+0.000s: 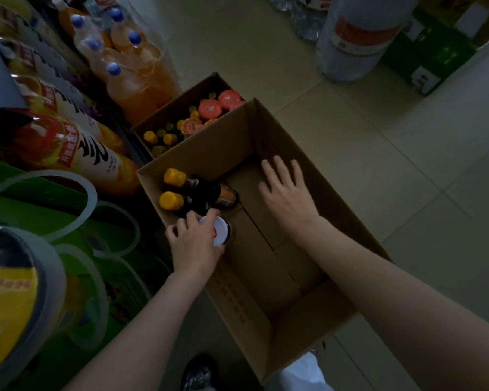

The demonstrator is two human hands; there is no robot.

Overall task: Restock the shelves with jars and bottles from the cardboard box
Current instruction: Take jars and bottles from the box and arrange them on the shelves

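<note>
Pick step: your left hand [194, 244] grips the white-lidded jar [219, 230] at the cardboard box's [291, 131] left wall beside two yellow-capped bottles [178, 190], right hand [287, 190] flat-fingered inside; next, lift clear toward shelf.

Matt brown cardboard box [268, 170]; glossy dark glass bottles [192, 193] with smooth yellow plastic caps; shiny white jar lid [219, 231]; smooth, faintly glossy floor tiles [407, 165].

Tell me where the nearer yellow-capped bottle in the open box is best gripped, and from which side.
Probably by its yellow cap and neck, from above. The nearer yellow-capped bottle stands against the cardboard box wall, another bottle just behind, and the left hand on the white-lidded jar in front, so its sides are crowded.
</note>
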